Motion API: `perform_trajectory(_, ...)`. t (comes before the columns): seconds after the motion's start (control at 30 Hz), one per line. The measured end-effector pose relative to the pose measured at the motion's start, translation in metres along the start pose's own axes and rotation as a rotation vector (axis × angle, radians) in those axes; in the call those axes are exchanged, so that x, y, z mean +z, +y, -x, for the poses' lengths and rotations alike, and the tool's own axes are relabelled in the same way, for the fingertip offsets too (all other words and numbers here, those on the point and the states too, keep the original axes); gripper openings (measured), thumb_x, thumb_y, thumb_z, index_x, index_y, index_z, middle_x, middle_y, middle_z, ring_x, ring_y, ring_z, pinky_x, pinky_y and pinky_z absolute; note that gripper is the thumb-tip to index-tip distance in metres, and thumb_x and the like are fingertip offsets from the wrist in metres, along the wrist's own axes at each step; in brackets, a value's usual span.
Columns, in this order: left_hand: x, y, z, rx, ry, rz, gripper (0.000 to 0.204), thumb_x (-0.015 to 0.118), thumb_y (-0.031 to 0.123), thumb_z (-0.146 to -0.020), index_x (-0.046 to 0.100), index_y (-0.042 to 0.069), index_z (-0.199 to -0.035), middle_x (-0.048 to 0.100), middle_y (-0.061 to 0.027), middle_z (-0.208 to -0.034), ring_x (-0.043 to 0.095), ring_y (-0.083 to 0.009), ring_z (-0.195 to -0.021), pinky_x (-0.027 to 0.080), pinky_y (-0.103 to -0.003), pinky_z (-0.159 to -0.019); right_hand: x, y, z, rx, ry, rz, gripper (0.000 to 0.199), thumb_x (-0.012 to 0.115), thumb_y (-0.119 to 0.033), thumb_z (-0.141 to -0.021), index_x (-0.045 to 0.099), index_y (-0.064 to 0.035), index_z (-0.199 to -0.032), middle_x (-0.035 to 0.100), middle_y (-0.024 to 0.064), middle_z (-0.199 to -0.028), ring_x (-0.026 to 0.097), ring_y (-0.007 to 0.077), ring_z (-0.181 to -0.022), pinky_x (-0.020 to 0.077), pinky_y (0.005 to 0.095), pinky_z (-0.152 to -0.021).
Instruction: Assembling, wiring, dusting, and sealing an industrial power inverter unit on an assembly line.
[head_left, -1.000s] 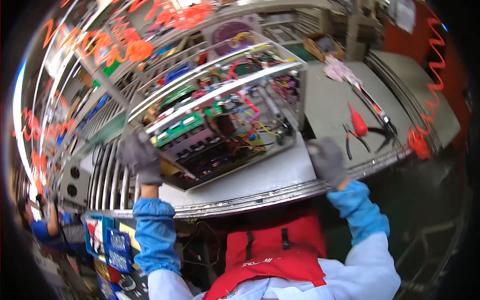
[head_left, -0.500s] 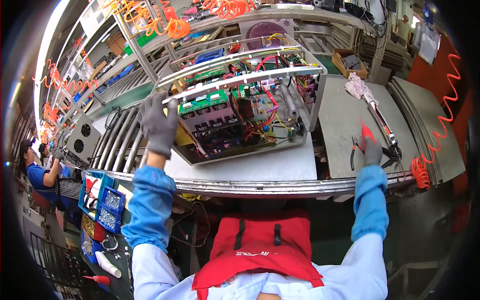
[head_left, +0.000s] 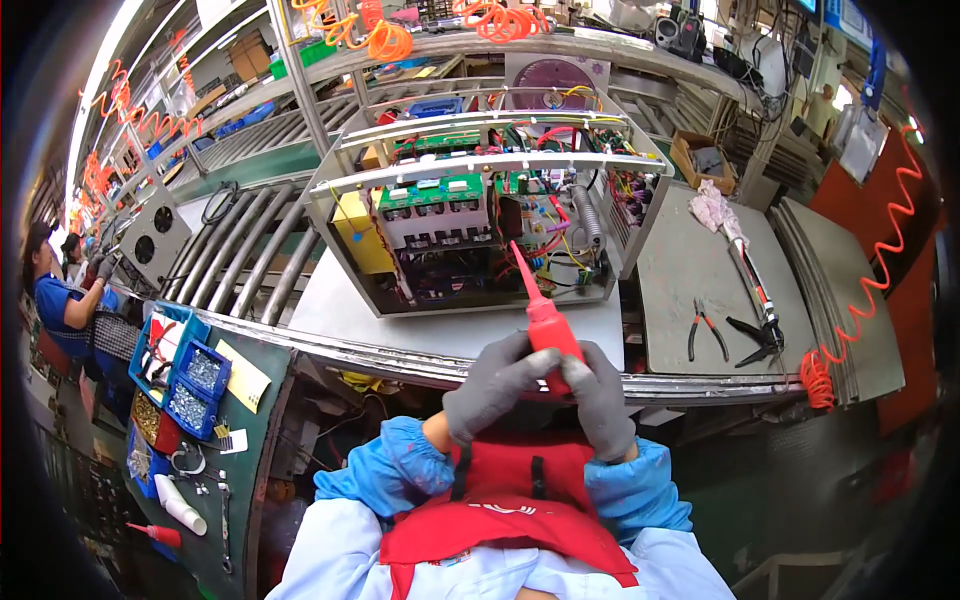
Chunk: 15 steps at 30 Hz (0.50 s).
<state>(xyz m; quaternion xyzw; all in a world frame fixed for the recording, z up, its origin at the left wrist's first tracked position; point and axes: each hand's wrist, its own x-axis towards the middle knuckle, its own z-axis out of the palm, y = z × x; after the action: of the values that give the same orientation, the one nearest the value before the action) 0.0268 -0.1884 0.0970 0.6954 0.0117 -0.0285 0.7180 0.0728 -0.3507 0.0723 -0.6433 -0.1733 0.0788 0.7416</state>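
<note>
A red squeeze bottle (head_left: 552, 328) with a long tapered nozzle is held between my two gloved hands, nozzle pointing up and slightly left. My left hand (head_left: 500, 384) grips its lower left side, thumb across the bottle. From the other side my right hand (head_left: 600, 402) closes around it. Beyond the nozzle stands an open metal equipment chassis (head_left: 480, 300), with green circuit boards (head_left: 430, 195), coloured wires, a grey coil (head_left: 587, 215) and a yellow panel (head_left: 362, 235) inside. In this view the nozzle tip overlaps the chassis interior; whether it touches anything I cannot tell.
On the right-hand board lie pliers (head_left: 708, 332), a caulking gun (head_left: 752, 280) and a crumpled cloth (head_left: 718, 212). Bins of screws (head_left: 197, 390) and another red bottle (head_left: 160, 535) occupy the left side table. Rollers (head_left: 245, 255) run left of the chassis. A co-worker (head_left: 65, 290) is at far left.
My right hand has brought the red bottle from the right-hand board to the middle. My left hand has left the chassis's upper left corner and joined it on the bottle. The view has shifted.
</note>
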Motion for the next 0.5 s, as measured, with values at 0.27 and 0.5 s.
perform_trajectory(0.27,-0.032,0.009,-0.017,0.078,0.055,0.077,0.040,0.057,0.038,-0.092,0.065,0.000,-0.105,0.061,0.0007,-0.086,0.050,-0.0058,-0.071,0.040,-0.022,-0.063,0.023,-0.014,-0.040,0.106,-0.235,-0.015,0.031,0.053,-0.024,-0.092,0.063,0.0039,-0.098,0.061,0.0031,-0.086,0.053,0.0113,-0.080,0.0445,0.0289,-0.076)
perform_trajectory(0.5,-0.042,0.014,-0.046,0.134,0.106,0.129,0.033,0.061,0.037,-0.089,0.065,0.004,-0.091,0.054,0.0027,-0.073,0.047,-0.0048,-0.060,0.036,-0.021,-0.054,0.040,-0.020,-0.058,0.118,-0.030,-0.062,0.027,0.055,-0.027,-0.091,0.064,-0.0032,-0.081,0.050,-0.0041,-0.068,0.041,0.0057,-0.061,0.0316,0.0259,-0.055)
